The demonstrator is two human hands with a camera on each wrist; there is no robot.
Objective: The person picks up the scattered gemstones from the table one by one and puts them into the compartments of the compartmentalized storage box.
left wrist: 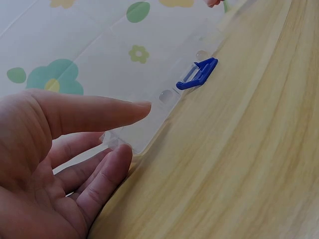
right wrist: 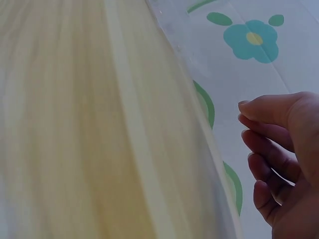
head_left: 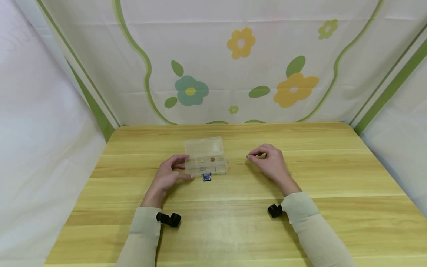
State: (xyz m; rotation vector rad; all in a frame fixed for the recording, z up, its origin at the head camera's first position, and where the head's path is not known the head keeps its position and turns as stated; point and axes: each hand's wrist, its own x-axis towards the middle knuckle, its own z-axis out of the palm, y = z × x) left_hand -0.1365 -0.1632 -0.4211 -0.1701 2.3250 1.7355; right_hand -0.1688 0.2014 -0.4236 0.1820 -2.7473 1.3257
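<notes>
A clear plastic compartment box lies on the table with its lid raised at the back. Small items sit in its compartments, among them a brown round piece; their kinds are too small to tell. A blue latch hangs open at the box's front. My left hand holds the left end of the box, thumb at the front edge and fingers behind. To the right of the box my right hand hovers, thumb and index fingertips brought together. Nothing shows between them in the right wrist view.
The wooden table reaches to a white cloth backdrop printed with flowers. A tiny pale thing lies on the table by the right wrist. Black wrist cameras stick out from both sleeves.
</notes>
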